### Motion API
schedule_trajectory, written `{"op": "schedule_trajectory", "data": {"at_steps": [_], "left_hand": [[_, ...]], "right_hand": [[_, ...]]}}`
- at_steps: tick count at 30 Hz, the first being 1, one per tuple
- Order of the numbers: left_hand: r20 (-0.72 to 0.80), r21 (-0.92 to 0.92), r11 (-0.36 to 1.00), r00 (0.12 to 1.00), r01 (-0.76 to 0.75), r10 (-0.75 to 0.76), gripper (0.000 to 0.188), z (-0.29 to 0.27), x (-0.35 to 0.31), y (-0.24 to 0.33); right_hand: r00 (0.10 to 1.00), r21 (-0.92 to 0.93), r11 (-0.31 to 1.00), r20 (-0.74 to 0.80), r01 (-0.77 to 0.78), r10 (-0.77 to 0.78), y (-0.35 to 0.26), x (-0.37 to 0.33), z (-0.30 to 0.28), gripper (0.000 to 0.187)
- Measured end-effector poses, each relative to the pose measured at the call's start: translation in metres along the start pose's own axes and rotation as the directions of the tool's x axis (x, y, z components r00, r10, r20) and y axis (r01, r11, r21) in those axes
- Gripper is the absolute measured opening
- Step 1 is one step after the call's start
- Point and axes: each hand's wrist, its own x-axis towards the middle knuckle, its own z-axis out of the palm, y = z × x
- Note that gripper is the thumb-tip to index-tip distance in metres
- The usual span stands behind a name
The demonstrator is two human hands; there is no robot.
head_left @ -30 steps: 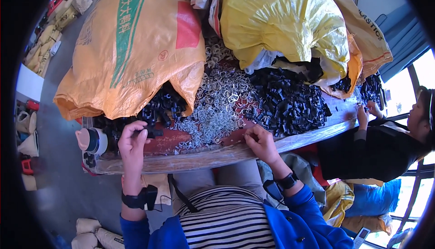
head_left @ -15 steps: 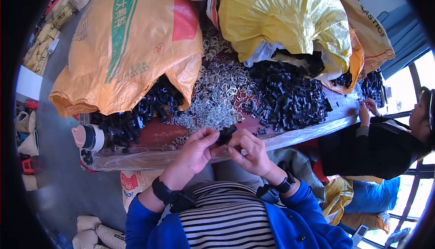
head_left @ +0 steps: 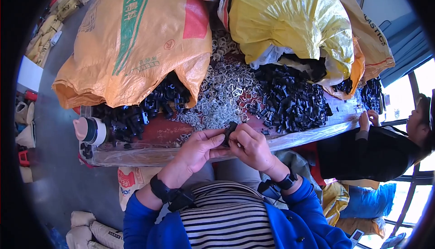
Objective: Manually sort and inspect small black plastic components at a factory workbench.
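Your left fingers (head_left: 215,142) and right fingers (head_left: 243,138) gripped the black part (head_left: 231,128); steady support and square alignment seemed advisable

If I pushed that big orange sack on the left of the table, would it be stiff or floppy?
The orange sack would probably crumple, since its skin is creased and its open mouth sags. It may be heavy to shift, if it is as full as its bulging shape suggests. A push might also scatter the black parts lying loose at its mouth.
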Motion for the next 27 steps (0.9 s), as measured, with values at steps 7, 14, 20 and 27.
{"op": "schedule_trajectory", "data": {"at_steps": [7,14,20,27], "left_hand": [[-0.050,0.178,0.983,0.997,-0.049,0.059,0.026,-0.006,-0.006,-0.003],[-0.003,0.242,0.969,0.998,-0.056,0.059,0.025,-0.008,-0.008,0.003],[-0.024,0.153,0.988,1.000,0.001,0.003,0.025,-0.012,-0.002,0.014],[0.112,-0.190,0.981,0.993,0.044,-0.023,0.025,-0.034,0.008,0.018]], "right_hand": [[0.996,-0.046,0.998,0.086,0.041,-0.037,-0.006,0.005,0.000,0.010],[0.984,-0.103,0.994,0.175,0.039,-0.021,-0.010,0.013,0.000,0.008],[0.967,0.314,0.947,0.255,-0.073,-0.010,0.003,0.039,-0.016,0.008],[0.974,-0.286,0.933,0.000,-0.218,0.227,0.098,0.057,-0.017,0.020]]}}
